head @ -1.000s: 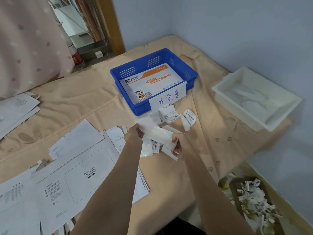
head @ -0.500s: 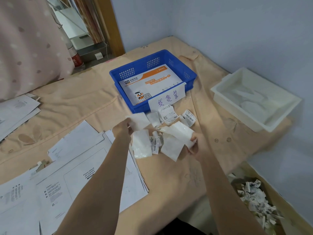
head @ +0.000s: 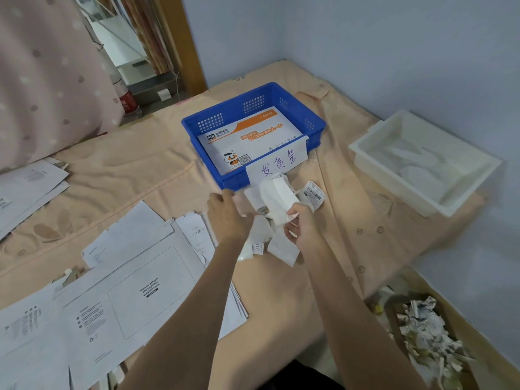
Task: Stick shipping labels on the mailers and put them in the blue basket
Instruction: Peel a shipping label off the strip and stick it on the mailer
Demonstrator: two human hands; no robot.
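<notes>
Our right hand [head: 302, 226] pinches the lower end of a curled white label strip [head: 278, 199], thumb and fingers closed on the paper, holding it up above the loose pile of labels [head: 270, 243] that lies on the bed just in front of the blue basket [head: 253, 108]. Our left hand [head: 229, 213] reaches in beside it with the fingers bent toward the strip's other side; we cannot tell whether they actually grip the paper or only touch it. Judging from this, we are at the step of picking out or peeling one label, not yet sticking it. Another printed label [head: 313, 192] with a barcode lies just beyond the pile, near the basket's right front corner. The basket stands toward the far side of the bed and already holds one orange and white mailer [head: 247, 142]; a handwritten paper sign [head: 277, 163] hangs on its front wall. The unlabelled mailers [head: 135, 294] are spread over the near left part of the bed, the top one showing an empty printed box for the label. A white tray [head: 422, 161] sits at the bed's right edge, and a box of paper scraps [head: 427, 333] stands below the near right side. The next move calls for freeing the label cleanly from its backing, then carrying it left and laying it flat inside that printed box.
</notes>
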